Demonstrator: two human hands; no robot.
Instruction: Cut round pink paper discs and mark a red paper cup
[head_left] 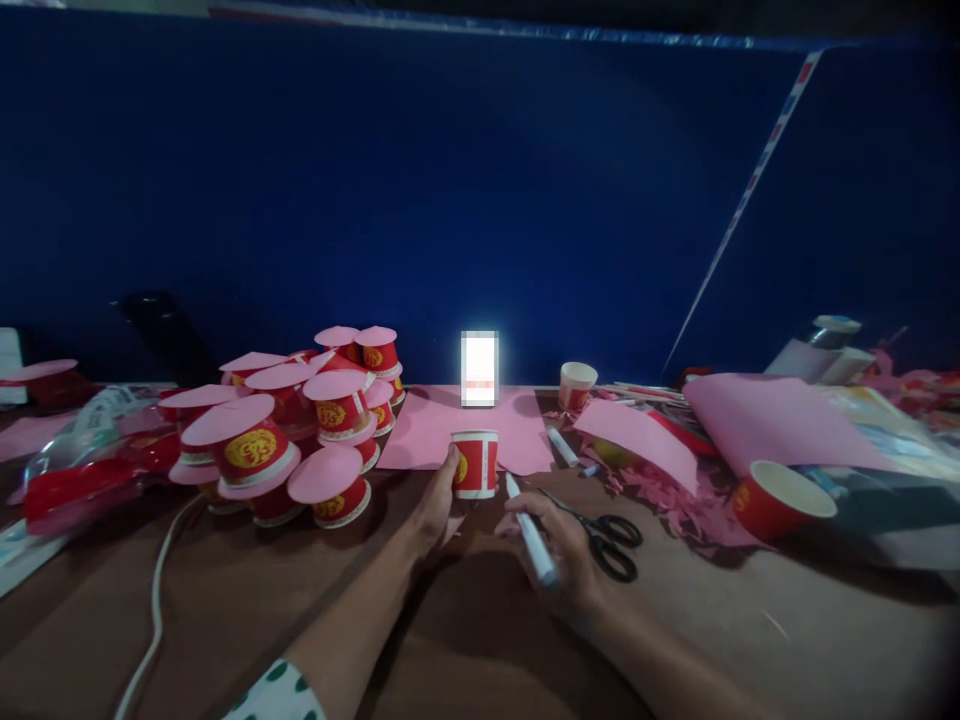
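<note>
Now — fingers (pixel 541 503) curled — the left hand (pixel 433 505) clasps a tapered paper cup (pixel 475 468), the right hand (pixel 571 550) a slim marker (pixel 535 548).

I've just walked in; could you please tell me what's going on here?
A person's left hand holds a red-and-white cup upright. The right hand holds a white pen, its tip close to the cup. Red cups with pink tops are clustered on the left, and scissors lie by the right hand.
</note>
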